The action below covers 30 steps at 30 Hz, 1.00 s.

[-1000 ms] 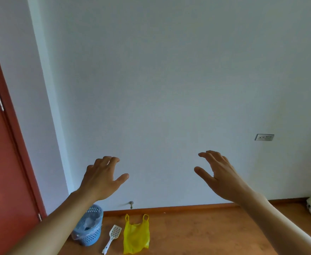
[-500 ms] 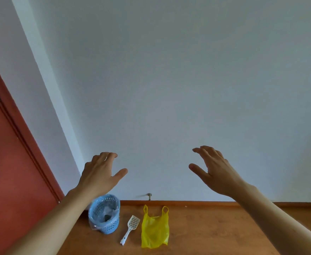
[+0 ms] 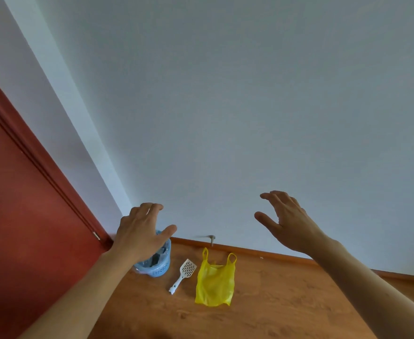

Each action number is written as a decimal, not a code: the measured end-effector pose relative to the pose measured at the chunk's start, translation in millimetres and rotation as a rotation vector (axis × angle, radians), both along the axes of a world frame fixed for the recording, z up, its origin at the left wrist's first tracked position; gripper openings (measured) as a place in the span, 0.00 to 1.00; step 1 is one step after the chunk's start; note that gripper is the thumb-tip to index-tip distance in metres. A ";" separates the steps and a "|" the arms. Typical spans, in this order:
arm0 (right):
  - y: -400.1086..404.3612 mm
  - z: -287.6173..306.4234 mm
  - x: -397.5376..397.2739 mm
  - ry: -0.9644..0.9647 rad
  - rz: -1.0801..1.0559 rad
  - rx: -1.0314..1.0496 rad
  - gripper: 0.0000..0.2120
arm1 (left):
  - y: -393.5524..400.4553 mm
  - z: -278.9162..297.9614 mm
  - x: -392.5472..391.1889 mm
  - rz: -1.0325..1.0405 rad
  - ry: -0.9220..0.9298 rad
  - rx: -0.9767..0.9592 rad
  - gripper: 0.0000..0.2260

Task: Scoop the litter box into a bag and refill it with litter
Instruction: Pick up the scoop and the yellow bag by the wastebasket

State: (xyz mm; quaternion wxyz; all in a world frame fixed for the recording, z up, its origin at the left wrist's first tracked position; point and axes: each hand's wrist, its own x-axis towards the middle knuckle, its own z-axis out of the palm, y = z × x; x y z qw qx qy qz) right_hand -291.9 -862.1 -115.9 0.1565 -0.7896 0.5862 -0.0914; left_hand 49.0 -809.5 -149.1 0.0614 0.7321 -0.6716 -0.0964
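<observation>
Yellow bag [image 3: 214, 282] and white scoop [image 3: 184, 275], at 6 o'clock on the floor [image 3: 274, 302], have been brought closer. Left hand [image 3: 140, 233] and right hand [image 3: 290, 222] are held empty, fingers loosely spread; approach underway.

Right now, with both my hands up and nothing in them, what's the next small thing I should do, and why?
Probably lower your right hand toward the yellow bag lying flat on the wooden floor. Both hands are empty, the left hand held in front of the blue basket, and the white scoop lies untouched between basket and bag. Scooped waste needs an open bag first.
</observation>
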 end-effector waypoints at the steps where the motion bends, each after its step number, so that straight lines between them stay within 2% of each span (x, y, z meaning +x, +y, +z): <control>1: -9.5 -4.5 4.4 0.002 -0.002 0.008 0.31 | -8.4 -5.6 3.6 0.000 -0.001 0.010 0.30; 6: -41.0 -31.2 31.2 0.017 -0.033 0.058 0.31 | -54.8 -37.2 22.9 -0.039 0.022 0.044 0.30; 12: -67.9 -62.2 54.2 0.117 -0.087 0.171 0.31 | -98.5 -71.0 47.5 -0.053 0.064 0.090 0.41; 14: -79.3 -69.6 60.5 0.133 -0.083 0.196 0.32 | -110.1 -82.4 54.7 -0.056 0.065 0.113 0.40; 19: -106.5 -96.3 72.4 0.123 -0.065 0.258 0.31 | -125.8 -114.5 59.7 -0.034 0.102 0.196 0.31; 30: -171.5 -161.0 65.8 0.060 0.052 0.382 0.29 | -130.3 -155.7 29.7 0.101 0.063 0.269 0.31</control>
